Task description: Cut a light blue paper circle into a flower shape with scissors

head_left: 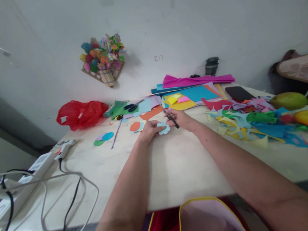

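The pale-blue scalloped paper piece (164, 128) looks light, thin and easily creased, so a gentle flat pinch near its middle should suit it, sparing the rim. It sits between the two hands: the left hand (149, 129) has its fingers pinched closed on its left part; the right hand (181, 119), just right of it, has fingers curled round black-handled scissors (174, 122). Whether those also touch the paper, I cannot tell. An orange paper circle (135, 126) lies left of the left fingers.
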